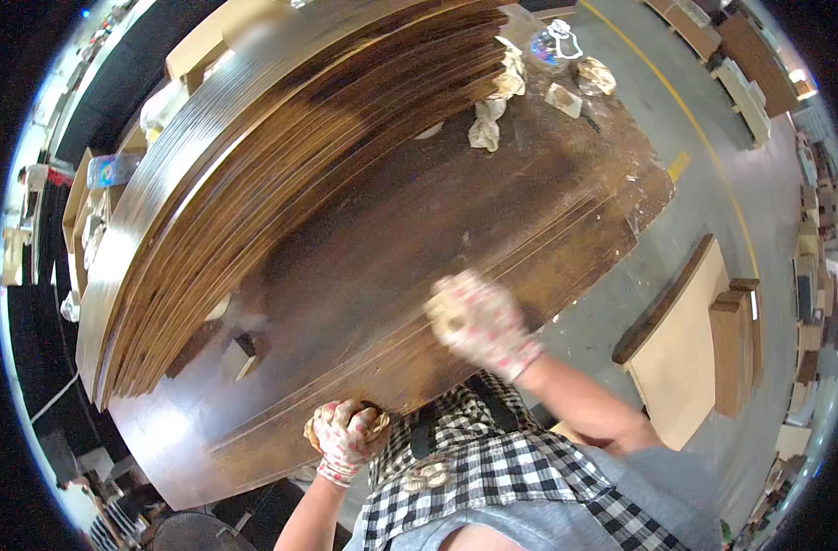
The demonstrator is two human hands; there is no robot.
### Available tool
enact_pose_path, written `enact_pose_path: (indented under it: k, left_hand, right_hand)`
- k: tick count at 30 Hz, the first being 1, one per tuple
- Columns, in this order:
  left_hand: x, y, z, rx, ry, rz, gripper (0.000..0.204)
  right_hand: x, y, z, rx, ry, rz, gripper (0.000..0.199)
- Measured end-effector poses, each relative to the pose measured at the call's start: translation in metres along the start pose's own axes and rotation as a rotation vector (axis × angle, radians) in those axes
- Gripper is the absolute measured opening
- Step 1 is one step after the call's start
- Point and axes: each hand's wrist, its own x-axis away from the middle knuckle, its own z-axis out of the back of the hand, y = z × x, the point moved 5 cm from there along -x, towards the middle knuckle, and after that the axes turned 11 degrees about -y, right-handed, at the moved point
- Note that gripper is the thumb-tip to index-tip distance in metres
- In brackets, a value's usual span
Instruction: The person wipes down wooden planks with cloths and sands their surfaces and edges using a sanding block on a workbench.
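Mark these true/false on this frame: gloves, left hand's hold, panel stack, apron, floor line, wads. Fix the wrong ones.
1. The left hand and right hand wear white fabric gloves with red spots. True.
2. The left hand is empty. False: it grips a crumpled, brown-stained wad.
3. The tall stack of brown wooden panels stands between the two hands. False: it stands beyond both, toward the upper left.
4. A yellow painted line runs along the grey floor right of the broad brown wooden surface. True.
5. The person's apron is plain red. False: it is a black-and-white checked apron.
6. Crumpled pale wads lie toward the wooden surface's far right end. True.
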Motion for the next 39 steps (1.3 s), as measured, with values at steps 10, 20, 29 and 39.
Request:
enact_pose_path:
  k: [10, 20, 29, 39]
  left_hand:
    - [0.001, -0.002, -0.004, 0.056, -0.068, -0.041, 0.045]
    - [0.053, -0.034, 0.018, 0.137, 0.002, -0.033, 0.039]
    - [0.155, -0.095, 0.033, 0.079, 0.11, 0.054, 0.033]
    - [0.174, -0.088, -0.044, 0.217, 0.131, -0.024, 0.038]
  right_hand:
    - [0.021, 0.014, 0.019, 0.003, 0.314, -0.125, 0.004]
    - [-0.021, -0.123, -0.028, -0.251, 0.258, 0.106, 0.036]
    - [-0.033, -0.215, -0.088, -0.079, 0.203, 0.079, 0.023]
    - [-0.098, -0.451, -0.216, -0.161, -0.182, 0.668, 0.021]
